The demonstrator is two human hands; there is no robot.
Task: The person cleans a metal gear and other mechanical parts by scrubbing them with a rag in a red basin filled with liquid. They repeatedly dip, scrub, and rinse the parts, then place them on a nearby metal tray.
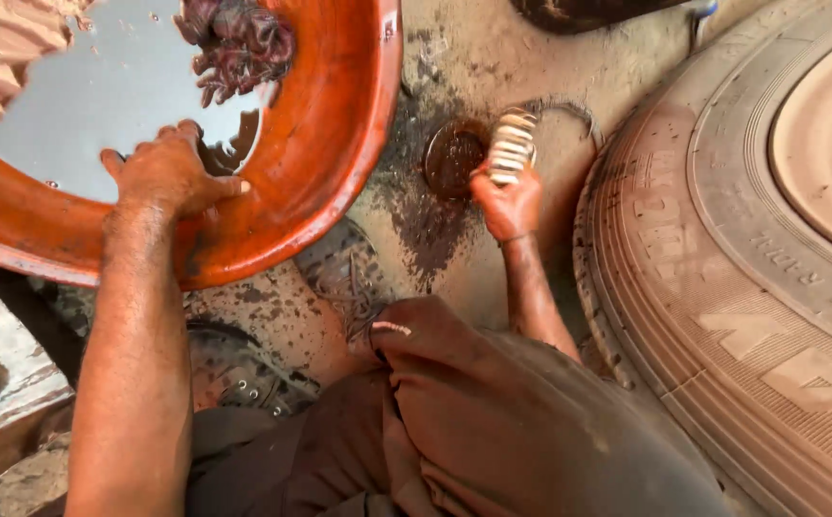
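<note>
Two bare hands at work, both stained reddish-brown. Right hand is closed around a small ribbed, coil-like part, pale with dark grooves, gripped from below and held upright just beside a round dark tin that sits on the ground. Whether the part touches the tin's rim cannot be told. A thin wire or cord curves off behind the part toward the tyre.

Left hand lies palm down on the inner wall of a large orange basin, fingers spread and thumb out, pressing the wall rather than clasping anything. The basin holds murky grey liquid; a tangle of dark soaked parts or rag sits at its upper rim, too clumped to identify. The basin is cut off at the top and left edges.

Ground between basin and tyre is dusty concrete with a dark oily stain spreading around and below the tin. A dirty laced shoe rests on it near the basin's lower edge; brown trousers fill the bottom centre.

Large tyre lies flat along the right edge, dust-coated, with raised lettering moulded around the sidewall, same colour as the rubber; only part of it shows. A grey metal block sits at the lower left, partly cropped. A dark object at top centre is cut off and unreadable.
</note>
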